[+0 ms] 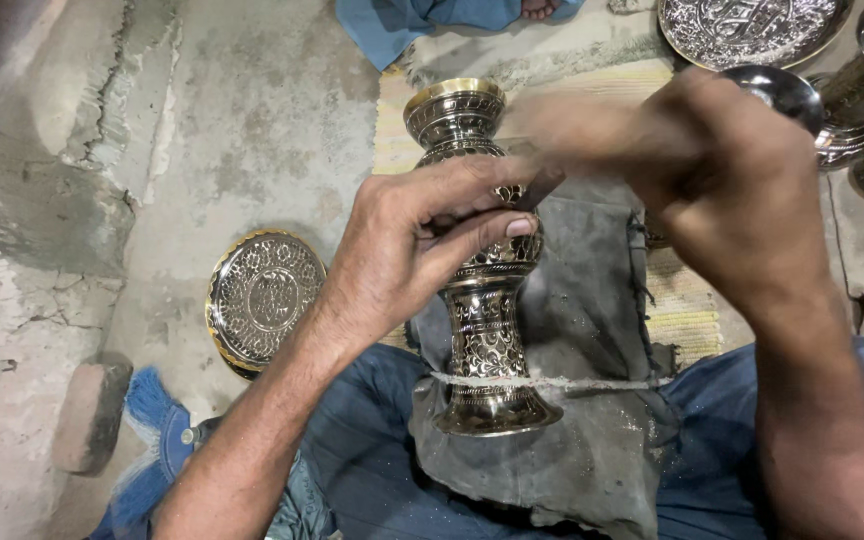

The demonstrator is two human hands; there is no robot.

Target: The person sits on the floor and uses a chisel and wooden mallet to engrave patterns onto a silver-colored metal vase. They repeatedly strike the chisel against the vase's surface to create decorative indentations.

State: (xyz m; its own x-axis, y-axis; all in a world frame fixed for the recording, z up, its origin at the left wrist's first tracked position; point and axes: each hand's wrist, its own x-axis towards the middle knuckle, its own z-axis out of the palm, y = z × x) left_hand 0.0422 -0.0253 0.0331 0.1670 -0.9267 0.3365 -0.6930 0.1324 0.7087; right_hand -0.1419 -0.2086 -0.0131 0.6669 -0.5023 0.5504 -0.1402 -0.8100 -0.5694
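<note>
An engraved brass vase (482, 330) with dark and gold patterning lies tilted on a grey cloth (592, 300) over my lap, mouth pointing away. My left hand (412, 245) grips it around the middle, thumb and fingers wrapped over the body. My right hand (702, 170) is blurred above the vase's upper part, fingers closed on a thin dark tool (537, 185) whose tip meets the vase near my left thumb.
An engraved round brass plate (264, 298) lies on the concrete floor at left. Another large plate (752, 28) and metal vessels (857, 100) stand at the upper right. A blue brush (152, 420) and a brick (87, 415) lie lower left. A person's blue-clothed leg shows at top.
</note>
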